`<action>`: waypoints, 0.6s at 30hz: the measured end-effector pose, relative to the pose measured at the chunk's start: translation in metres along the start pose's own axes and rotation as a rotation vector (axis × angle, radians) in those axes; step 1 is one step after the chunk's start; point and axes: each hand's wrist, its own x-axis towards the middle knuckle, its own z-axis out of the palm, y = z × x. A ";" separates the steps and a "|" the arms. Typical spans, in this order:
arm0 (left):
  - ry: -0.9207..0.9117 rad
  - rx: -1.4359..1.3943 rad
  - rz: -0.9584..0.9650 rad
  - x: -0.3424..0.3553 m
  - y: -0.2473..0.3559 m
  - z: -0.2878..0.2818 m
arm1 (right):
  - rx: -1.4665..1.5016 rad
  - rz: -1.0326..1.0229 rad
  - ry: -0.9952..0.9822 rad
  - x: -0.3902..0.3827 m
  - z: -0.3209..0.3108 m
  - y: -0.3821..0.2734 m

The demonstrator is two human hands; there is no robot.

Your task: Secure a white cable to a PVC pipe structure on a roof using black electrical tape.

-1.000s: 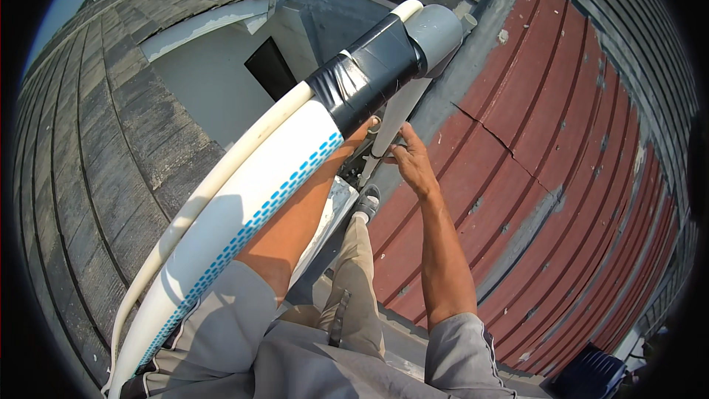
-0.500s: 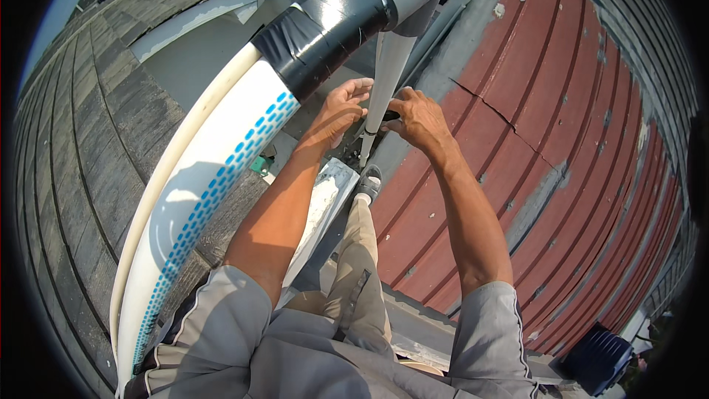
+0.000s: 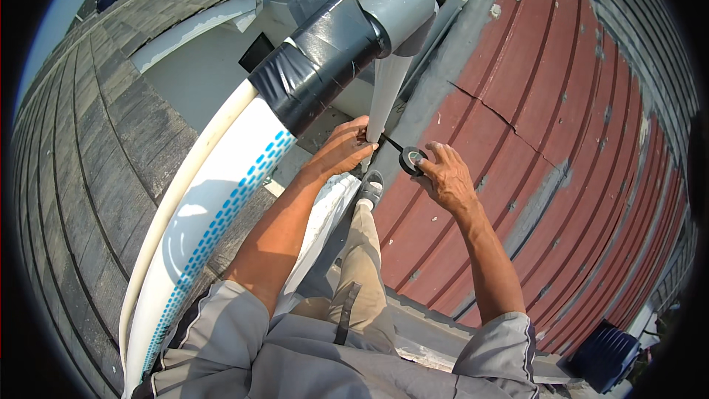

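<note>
A grey pipe (image 3: pixel 389 89) drops from a grey elbow (image 3: pixel 402 4) toward my feet. My left hand (image 3: pixel 343 149) is closed round its lower part, the fingertips pressed against it. In my right hand (image 3: pixel 447 177) is a roll of black tape (image 3: pixel 411 160), gripped between thumb and fingers to the right of the pipe. A short black strip runs taut from the roll to the pipe beside my left fingers; the strip's end is hidden. Above, a wide wrap of black tape (image 3: pixel 321 59) binds a cream hose (image 3: pixel 185 144) to a white tube with blue dashes (image 3: pixel 214 199).
A red ribbed metal roof (image 3: pixel 502 177) slopes on the right, with a long dark crack. Dark shingles (image 3: pixel 88 118) cover the left side. A white ledge (image 3: pixel 314 229) lies by my sandalled foot (image 3: pixel 371 186). A dark blue ribbed object (image 3: pixel 602 358) stands at the lower right.
My right hand has moved right and down, away from the pipe, drawing out the black strip. My left hand has come lower and closed on the pipe.
</note>
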 end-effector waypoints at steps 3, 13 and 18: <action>-0.010 0.075 0.064 -0.006 -0.005 -0.001 | 0.070 0.013 -0.031 -0.018 0.016 -0.058; 0.090 -0.378 -0.341 -0.067 -0.015 0.000 | 0.292 0.163 0.137 0.010 0.044 -0.143; 0.089 -0.486 -0.325 -0.053 -0.027 -0.032 | 0.505 0.175 0.282 0.019 0.052 -0.105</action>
